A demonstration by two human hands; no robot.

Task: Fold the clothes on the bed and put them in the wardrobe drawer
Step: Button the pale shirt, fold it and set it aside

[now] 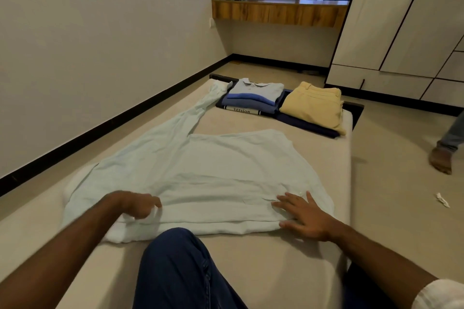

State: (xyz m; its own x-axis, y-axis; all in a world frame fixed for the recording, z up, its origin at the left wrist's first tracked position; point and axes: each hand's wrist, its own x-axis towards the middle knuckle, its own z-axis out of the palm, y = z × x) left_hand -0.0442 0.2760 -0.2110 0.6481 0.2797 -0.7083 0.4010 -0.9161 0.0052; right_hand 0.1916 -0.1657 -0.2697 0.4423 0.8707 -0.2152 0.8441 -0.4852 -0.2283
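Note:
A pale mint long-sleeved shirt (200,173) lies spread flat across the beige mattress (263,258), one sleeve stretched toward the far left corner. My left hand (138,204) pinches the cloth near the shirt's near-left edge with curled fingers. My right hand (301,216) lies flat with spread fingers on the shirt's near-right corner. At the far end of the mattress sits a stack of folded blue tops (253,98), and beside it folded tan trousers (313,105) on a dark folded garment (308,125).
The white wardrobe (406,32) with lower drawers stands at the right. A wall runs along the mattress's left side. Another person's foot (442,158) is on the floor at right, near a scrap of paper (443,199). My knee in blue jeans (180,268) rests on the mattress.

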